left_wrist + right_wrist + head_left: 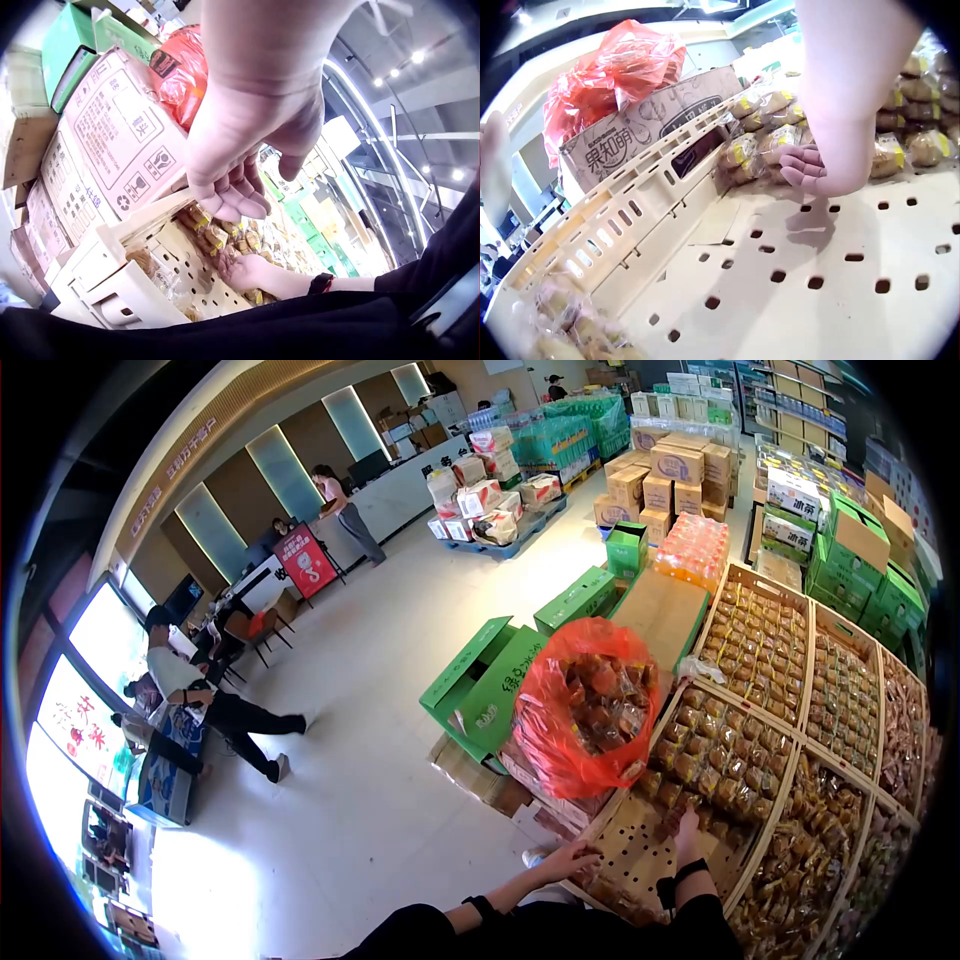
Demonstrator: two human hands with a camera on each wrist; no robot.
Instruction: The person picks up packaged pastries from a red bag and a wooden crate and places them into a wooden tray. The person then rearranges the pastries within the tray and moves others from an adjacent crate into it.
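Observation:
Wrapped pastries [730, 745] stand in rows in a cream plastic crate [625, 850] with a perforated floor. My right hand [686, 828] reaches into this crate, its fingers loosely bent right at the front row of pastries. In the right wrist view, the right hand [836, 154] overlaps these packets, and nothing shows in its grasp. My left hand [572, 858] hangs over the crate's near left side. Its fingers are relaxed and hold nothing in the left wrist view. A few more packets [577, 322] lie in the crate's near corner.
A red plastic bag [540, 730] full of wrapped pastries sits on a printed carton [124, 135] beside the crate. Green boxes [485, 690] stand beyond it. More pastry crates [800, 850] adjoin on the right. A person [215, 700] walks on the left.

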